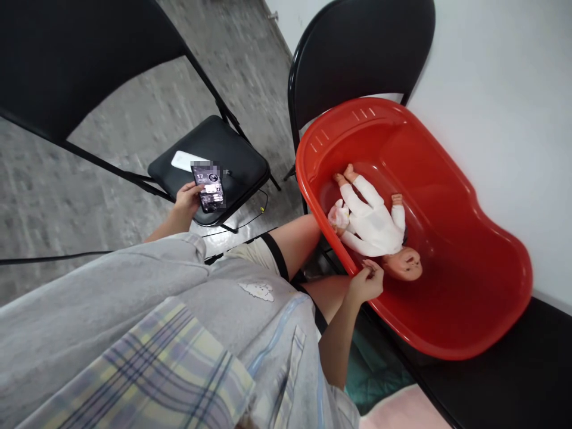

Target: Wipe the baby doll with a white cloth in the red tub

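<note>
Grey streaked floor (254, 71) spreads from nine round to twelve o'clock in the view, and a white wall (504, 89) rises at two. A black folding chair (236, 155) stands at ten o'clock, its backrest towards the outer edge; the backrest of a second black chair (361, 47) stands at one, just behind the tub. Another black seat (504, 369) shows at four.

The red tub (473, 250) fills three o'clock. In it lies a doll (375, 226) in white clothes, face up, feet towards eleven o'clock and head towards four, with a patterned cloth (338, 213) at one of its hands. On the ten o'clock seat lies a slim white object (184, 160), partly behind the phone. A dark cable (62, 259) comes in from nine. Teal cloth (370, 369) and pink cloth (406, 411) lie at five, while the person's grey shirt (174, 280) covers much of seven and eight.

The phone (209, 189), screen lit, is just past nine o'clock, in front of the seat. The left hand (188, 199) pinches it, thumb across its edge; the other fingers are mostly hidden. The right hand (367, 283) is between four and five, at the tub's near rim beside the doll's head, fingers loosely curled; I cannot tell whether the fingertips meet.
</note>
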`<state>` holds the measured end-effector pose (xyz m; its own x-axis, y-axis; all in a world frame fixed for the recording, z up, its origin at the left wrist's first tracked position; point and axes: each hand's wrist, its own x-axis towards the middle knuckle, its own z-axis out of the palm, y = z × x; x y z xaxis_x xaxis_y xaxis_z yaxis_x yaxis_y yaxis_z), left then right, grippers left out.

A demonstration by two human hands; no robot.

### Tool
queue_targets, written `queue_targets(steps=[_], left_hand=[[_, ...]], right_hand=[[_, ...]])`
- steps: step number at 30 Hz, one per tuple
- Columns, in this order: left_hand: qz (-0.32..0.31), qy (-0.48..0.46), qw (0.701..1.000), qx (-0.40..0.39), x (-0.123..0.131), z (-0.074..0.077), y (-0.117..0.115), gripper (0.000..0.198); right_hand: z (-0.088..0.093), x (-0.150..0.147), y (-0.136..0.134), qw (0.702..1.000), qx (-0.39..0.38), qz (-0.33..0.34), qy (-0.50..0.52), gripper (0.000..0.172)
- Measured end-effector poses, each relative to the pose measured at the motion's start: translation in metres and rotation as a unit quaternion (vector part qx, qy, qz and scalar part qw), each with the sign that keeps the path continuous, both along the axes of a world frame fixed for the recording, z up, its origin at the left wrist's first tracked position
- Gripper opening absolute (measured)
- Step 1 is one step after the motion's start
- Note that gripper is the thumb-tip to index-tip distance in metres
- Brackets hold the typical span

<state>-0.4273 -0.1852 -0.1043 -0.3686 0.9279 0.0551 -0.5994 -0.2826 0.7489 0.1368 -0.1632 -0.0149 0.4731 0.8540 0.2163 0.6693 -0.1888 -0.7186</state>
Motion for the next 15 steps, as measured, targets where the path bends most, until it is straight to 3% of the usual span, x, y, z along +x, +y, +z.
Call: queue_targets(steps=[4,9,12,15], left_hand=[[-0.075,0.065,0.995,0.007,0.005,0.007,0.003,0.072],[-0.112,0.116,0.986,0.045,0.009,0.010,0.010,0.075],[-0.114,0.110,0.986,0.041,0.007,0.008,0.009,0.074],[-0.068,0.120,0.990,-0.010,0.004,0.005,0.000,0.077]], right_hand=[[-0.001,0.001,0.000,1.000,0.005,0.002,-0.002,0.027],[-0.003,0.002,0.001,1.000,0.005,-0.001,-0.004,0.028],[-0.004,0.001,0.001,1.000,0.001,-0.004,0.000,0.028],[-0.002,0.000,0.001,1.000,-0.012,-0.005,0.000,0.028]])
